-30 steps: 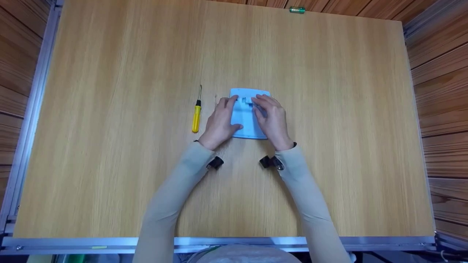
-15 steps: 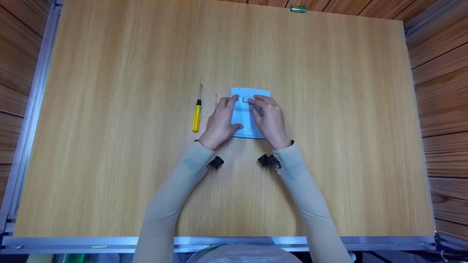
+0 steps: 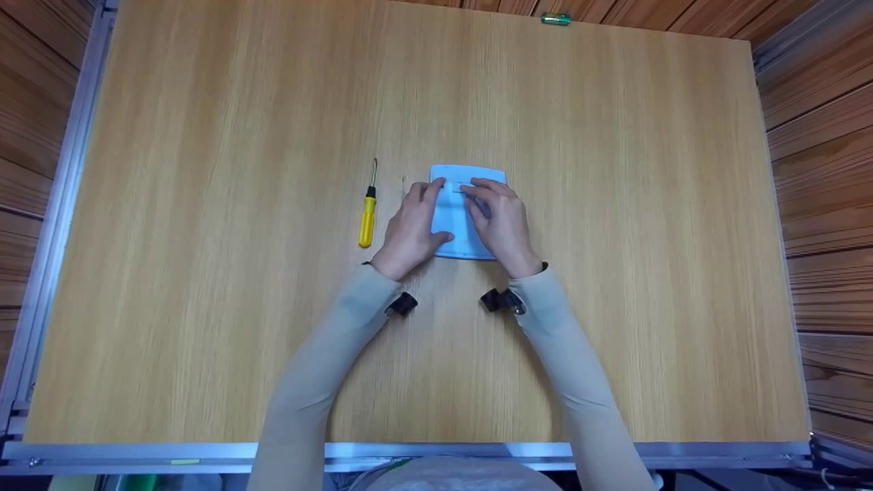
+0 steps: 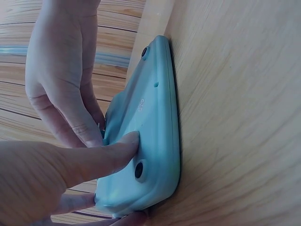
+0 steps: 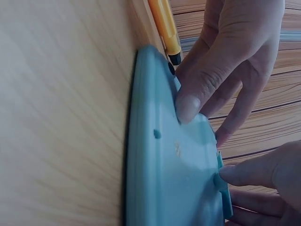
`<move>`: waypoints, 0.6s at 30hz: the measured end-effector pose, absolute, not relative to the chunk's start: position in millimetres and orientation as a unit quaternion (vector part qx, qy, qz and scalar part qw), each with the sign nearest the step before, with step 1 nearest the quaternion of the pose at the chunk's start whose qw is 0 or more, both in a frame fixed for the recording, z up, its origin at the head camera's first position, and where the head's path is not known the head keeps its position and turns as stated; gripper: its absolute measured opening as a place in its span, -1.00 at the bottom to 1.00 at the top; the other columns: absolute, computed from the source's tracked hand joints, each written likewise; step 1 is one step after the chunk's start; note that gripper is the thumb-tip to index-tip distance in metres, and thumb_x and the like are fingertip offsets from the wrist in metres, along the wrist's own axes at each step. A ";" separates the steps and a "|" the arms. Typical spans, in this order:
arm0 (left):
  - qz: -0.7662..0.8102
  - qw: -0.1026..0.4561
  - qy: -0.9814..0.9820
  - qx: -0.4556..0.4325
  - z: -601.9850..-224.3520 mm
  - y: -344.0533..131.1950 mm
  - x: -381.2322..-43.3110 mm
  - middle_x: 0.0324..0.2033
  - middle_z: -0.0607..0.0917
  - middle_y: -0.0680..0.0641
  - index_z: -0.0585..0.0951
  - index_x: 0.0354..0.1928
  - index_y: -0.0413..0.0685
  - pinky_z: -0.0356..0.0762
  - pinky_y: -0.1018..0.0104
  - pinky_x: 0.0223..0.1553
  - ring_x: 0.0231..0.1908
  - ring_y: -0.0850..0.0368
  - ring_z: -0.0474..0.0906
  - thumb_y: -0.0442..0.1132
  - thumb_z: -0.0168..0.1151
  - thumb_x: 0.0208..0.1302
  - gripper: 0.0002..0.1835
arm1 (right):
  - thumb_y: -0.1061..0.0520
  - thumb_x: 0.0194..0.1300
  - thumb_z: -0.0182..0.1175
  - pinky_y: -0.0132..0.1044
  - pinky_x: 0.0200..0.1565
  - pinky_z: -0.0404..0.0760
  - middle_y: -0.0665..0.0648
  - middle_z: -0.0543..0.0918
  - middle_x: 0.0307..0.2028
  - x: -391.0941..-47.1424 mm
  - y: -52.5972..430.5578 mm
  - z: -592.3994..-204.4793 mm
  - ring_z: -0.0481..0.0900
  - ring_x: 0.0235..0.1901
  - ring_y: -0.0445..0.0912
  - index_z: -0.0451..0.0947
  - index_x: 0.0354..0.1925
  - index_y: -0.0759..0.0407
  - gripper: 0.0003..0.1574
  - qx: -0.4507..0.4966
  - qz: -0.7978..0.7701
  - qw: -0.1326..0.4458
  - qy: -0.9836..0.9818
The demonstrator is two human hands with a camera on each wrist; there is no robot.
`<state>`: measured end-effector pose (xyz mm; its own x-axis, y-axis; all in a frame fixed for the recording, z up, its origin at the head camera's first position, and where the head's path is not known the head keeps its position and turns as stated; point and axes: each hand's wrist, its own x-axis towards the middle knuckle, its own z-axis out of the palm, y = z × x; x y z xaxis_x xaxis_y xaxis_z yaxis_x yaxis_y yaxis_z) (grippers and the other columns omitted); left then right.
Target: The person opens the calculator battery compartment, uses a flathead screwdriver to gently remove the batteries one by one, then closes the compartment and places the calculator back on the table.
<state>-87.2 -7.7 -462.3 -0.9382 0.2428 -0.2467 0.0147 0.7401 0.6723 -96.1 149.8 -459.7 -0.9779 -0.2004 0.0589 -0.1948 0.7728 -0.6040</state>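
Note:
A light-blue plastic device (image 3: 464,228) lies on the table with its back up, showing round dark feet in the left wrist view. The left hand (image 3: 409,228) grips it along the left side, with its thumb (image 4: 127,143) on the back face and other fingers at the edge. With thumb and fingers, the right hand (image 3: 506,218) pinches a small blue cover (image 5: 227,203) at the recess near the device's far end. In the right wrist view this cover stands partly proud of the back. The right fingers hide much of it in the head view.
Left of the device lies a yellow-handled screwdriver (image 3: 367,217), its shaft pointing away. A green battery-like cylinder (image 3: 555,20) sits at the table's far edge. Metal rails (image 3: 423,450) border the wooden table (image 3: 204,204) at the front and left.
The right hand has shifted slightly left with the small cover, which now lies over the recess that showed uncovered a second ago. The left hand and the device have stayed in place.

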 end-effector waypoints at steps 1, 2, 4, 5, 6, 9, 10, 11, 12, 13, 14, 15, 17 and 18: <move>0.353 0.161 0.919 0.070 -462.5 -7.7 -87.2 0.28 0.31 -0.21 0.14 0.45 -0.03 0.51 0.09 0.09 0.24 -0.07 0.35 -0.20 0.42 0.11 -0.09 | 0.20 0.35 0.15 -0.05 0.26 0.38 0.22 0.61 0.09 -96.3 149.9 -460.1 0.50 0.17 0.08 0.64 0.02 0.20 -0.70 -0.105 -0.320 0.004 0.942; 0.353 0.162 0.919 0.070 -462.4 -7.6 -87.2 0.28 0.30 -0.21 0.14 0.46 -0.03 0.51 0.09 0.09 0.25 -0.07 0.34 -0.20 0.42 0.11 -0.09 | 0.19 0.35 0.15 -0.05 0.26 0.37 0.22 0.61 0.10 -96.5 150.0 -460.6 0.50 0.17 0.08 0.64 0.02 0.20 -0.70 -0.104 -0.319 0.004 0.942; 0.351 0.163 0.919 0.070 -462.5 -7.4 -87.5 0.29 0.30 -0.21 0.14 0.46 -0.02 0.51 0.10 0.09 0.25 -0.07 0.34 -0.20 0.42 0.10 -0.08 | 0.19 0.35 0.16 -0.04 0.27 0.36 0.21 0.61 0.10 -96.6 150.2 -461.1 0.50 0.18 0.07 0.64 0.02 0.19 -0.70 -0.103 -0.318 0.003 0.943; 0.351 0.163 0.919 0.070 -462.8 -7.4 -87.5 0.29 0.30 -0.21 0.14 0.46 -0.02 0.51 0.10 0.10 0.25 -0.07 0.34 -0.20 0.43 0.10 -0.08 | 0.19 0.35 0.16 -0.04 0.27 0.36 0.21 0.61 0.10 -96.7 150.4 -461.3 0.50 0.18 0.07 0.64 0.02 0.18 -0.70 -0.103 -0.318 0.002 0.943; 0.351 0.163 0.920 0.070 -462.7 -7.4 -87.6 0.29 0.30 -0.21 0.14 0.46 -0.02 0.51 0.11 0.10 0.25 -0.07 0.34 -0.19 0.43 0.10 -0.08 | 0.19 0.35 0.16 -0.04 0.27 0.36 0.21 0.61 0.10 -96.6 150.6 -461.7 0.50 0.18 0.06 0.64 0.02 0.18 -0.70 -0.103 -0.317 0.003 0.943; 0.352 0.164 0.919 0.069 -462.7 -7.6 -87.5 0.29 0.30 -0.21 0.13 0.46 -0.02 0.50 0.10 0.10 0.26 -0.07 0.33 -0.19 0.43 0.09 -0.07 | 0.19 0.35 0.16 -0.03 0.29 0.34 0.20 0.61 0.11 -96.5 150.9 -462.0 0.49 0.20 0.05 0.64 0.03 0.17 -0.70 -0.103 -0.319 0.004 0.942; 0.352 0.164 0.919 0.069 -462.4 -7.7 -87.4 0.29 0.30 -0.21 0.13 0.46 -0.02 0.50 0.10 0.10 0.26 -0.07 0.33 -0.19 0.43 0.09 -0.07 | 0.19 0.35 0.16 -0.03 0.29 0.34 0.20 0.61 0.11 -96.6 151.0 -462.3 0.49 0.20 0.05 0.64 0.03 0.17 -0.69 -0.104 -0.319 0.004 0.942; 0.353 0.163 0.918 0.070 -462.6 -7.8 -87.3 0.29 0.30 -0.21 0.14 0.46 -0.02 0.50 0.10 0.10 0.26 -0.07 0.33 -0.19 0.43 0.10 -0.07 | 0.18 0.35 0.16 -0.03 0.29 0.33 0.20 0.61 0.11 -96.7 151.2 -462.7 0.49 0.20 0.05 0.63 0.03 0.17 -0.69 -0.104 -0.321 0.004 0.941; 0.354 0.163 0.918 0.071 -462.4 -7.9 -87.2 0.28 0.31 -0.21 0.14 0.46 -0.02 0.50 0.10 0.10 0.26 -0.07 0.33 -0.19 0.43 0.10 -0.08 | 0.18 0.35 0.15 -0.03 0.29 0.33 0.20 0.60 0.12 -96.7 151.2 -463.3 0.48 0.21 0.05 0.63 0.03 0.17 -0.69 -0.104 -0.321 0.004 0.941; 0.354 0.162 0.918 0.071 -462.4 -8.1 -87.1 0.28 0.31 -0.21 0.14 0.46 -0.03 0.50 0.09 0.10 0.25 -0.07 0.33 -0.20 0.43 0.10 -0.08 | 0.18 0.36 0.15 -0.03 0.30 0.32 0.20 0.60 0.12 -96.6 151.1 -463.4 0.48 0.21 0.05 0.63 0.03 0.18 -0.69 -0.104 -0.321 0.003 0.941; 0.355 0.161 0.918 0.072 -462.5 -8.3 -87.0 0.28 0.31 -0.21 0.14 0.45 -0.03 0.50 0.09 0.09 0.25 -0.07 0.34 -0.20 0.43 0.10 -0.08 | 0.19 0.36 0.15 -0.03 0.30 0.32 0.20 0.61 0.11 -96.7 151.0 -464.1 0.48 0.21 0.05 0.63 0.03 0.18 -0.69 -0.105 -0.321 0.001 0.941; 0.355 0.160 0.918 0.073 -462.8 -8.5 -87.0 0.27 0.32 -0.21 0.14 0.45 -0.03 0.50 0.09 0.09 0.25 -0.07 0.34 -0.19 0.43 0.10 -0.08 | 0.19 0.36 0.14 -0.03 0.30 0.32 0.21 0.61 0.11 -96.7 151.0 -464.6 0.48 0.21 0.05 0.63 0.03 0.19 -0.69 -0.106 -0.321 -0.001 0.941; 0.358 0.158 0.917 0.075 -462.8 -8.8 -86.6 0.26 0.33 -0.22 0.14 0.45 -0.04 0.51 0.08 0.08 0.24 -0.08 0.34 -0.20 0.43 0.10 -0.08 | 0.20 0.36 0.14 -0.04 0.30 0.32 0.22 0.61 0.11 -96.6 150.8 -464.8 0.48 0.21 0.06 0.63 0.02 0.21 -0.70 -0.110 -0.323 -0.007 0.940; 0.358 0.156 0.917 0.076 -462.7 -9.0 -86.4 0.26 0.33 -0.23 0.15 0.45 -0.05 0.51 0.07 0.08 0.23 -0.08 0.35 -0.20 0.43 0.10 -0.08 | 0.21 0.35 0.14 -0.04 0.29 0.33 0.23 0.61 0.10 -96.5 150.6 -465.0 0.49 0.20 0.06 0.63 0.02 0.22 -0.70 -0.112 -0.323 -0.012 0.940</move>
